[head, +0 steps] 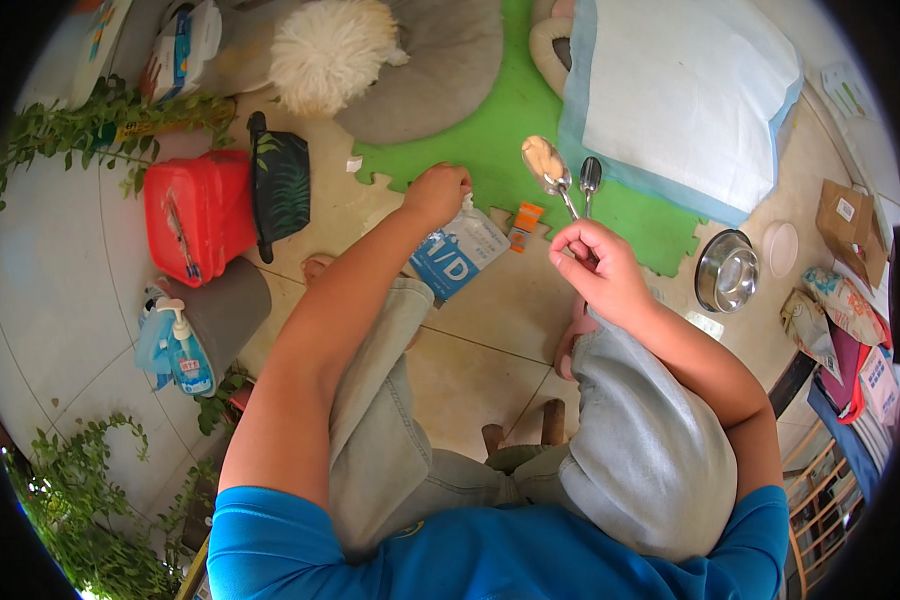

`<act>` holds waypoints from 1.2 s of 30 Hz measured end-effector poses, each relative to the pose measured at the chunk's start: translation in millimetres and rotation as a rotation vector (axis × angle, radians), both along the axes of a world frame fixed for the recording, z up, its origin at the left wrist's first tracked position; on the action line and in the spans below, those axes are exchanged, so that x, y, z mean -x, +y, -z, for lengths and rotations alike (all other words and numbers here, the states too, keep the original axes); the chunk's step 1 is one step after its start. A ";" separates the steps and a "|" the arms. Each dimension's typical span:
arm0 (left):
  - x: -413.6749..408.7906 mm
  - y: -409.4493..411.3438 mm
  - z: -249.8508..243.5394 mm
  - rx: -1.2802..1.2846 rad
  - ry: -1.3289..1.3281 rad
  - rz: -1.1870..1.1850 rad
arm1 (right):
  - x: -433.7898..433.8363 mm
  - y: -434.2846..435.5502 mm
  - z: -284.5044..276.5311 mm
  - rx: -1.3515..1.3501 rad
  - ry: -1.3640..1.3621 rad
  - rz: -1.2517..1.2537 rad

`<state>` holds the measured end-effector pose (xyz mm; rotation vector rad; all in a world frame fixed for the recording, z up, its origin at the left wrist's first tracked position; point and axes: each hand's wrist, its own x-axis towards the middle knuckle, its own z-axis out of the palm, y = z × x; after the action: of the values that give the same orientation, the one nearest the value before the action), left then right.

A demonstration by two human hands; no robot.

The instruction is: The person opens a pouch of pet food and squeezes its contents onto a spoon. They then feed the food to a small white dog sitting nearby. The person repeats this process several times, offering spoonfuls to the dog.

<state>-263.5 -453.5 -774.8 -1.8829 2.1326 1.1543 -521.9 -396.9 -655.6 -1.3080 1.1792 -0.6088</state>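
My left hand [436, 196] is curled at the top of a blue and white spouted pouch [461, 255], its fingers at the white spout. The far side of that grip is hidden. The pouch bears printed writing and tilts above the tiled floor between my knees. My right hand [604, 271] closes around the handles of two metal spoons. The larger spoon [546, 163] carries a beige, paste-like lump in its bowl. Beside it, the smaller spoon [590, 176] looks bare. A small orange packet [525, 225] lies between my hands, by the mat's edge.
A white fluffy dog [330, 56] is by a grey cushion [435, 82]. Ahead, a pad [682, 97] partly covers a green foam mat [630, 232]. A steel bowl [727, 271] and round lid [780, 249] sit right; a red bin [195, 210] and pump bottle [190, 356] stand left.
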 end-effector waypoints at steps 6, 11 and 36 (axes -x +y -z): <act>4.6 -4.2 -9.2 -0.088 -0.064 0.170 | 3.8 -1.4 -1.8 -0.017 0.016 -0.006; 17.6 4.9 -22.9 -0.098 -0.209 0.277 | 3.3 -2.1 -4.1 -0.003 -0.001 0.002; 15.9 -4.8 -72.0 0.025 0.106 0.482 | -16.4 -6.2 50.1 0.161 0.260 -0.150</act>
<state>-279.4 -458.3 -702.8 -1.2239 2.4698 1.1350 -505.5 -403.1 -705.7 -1.6341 1.2470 -0.4400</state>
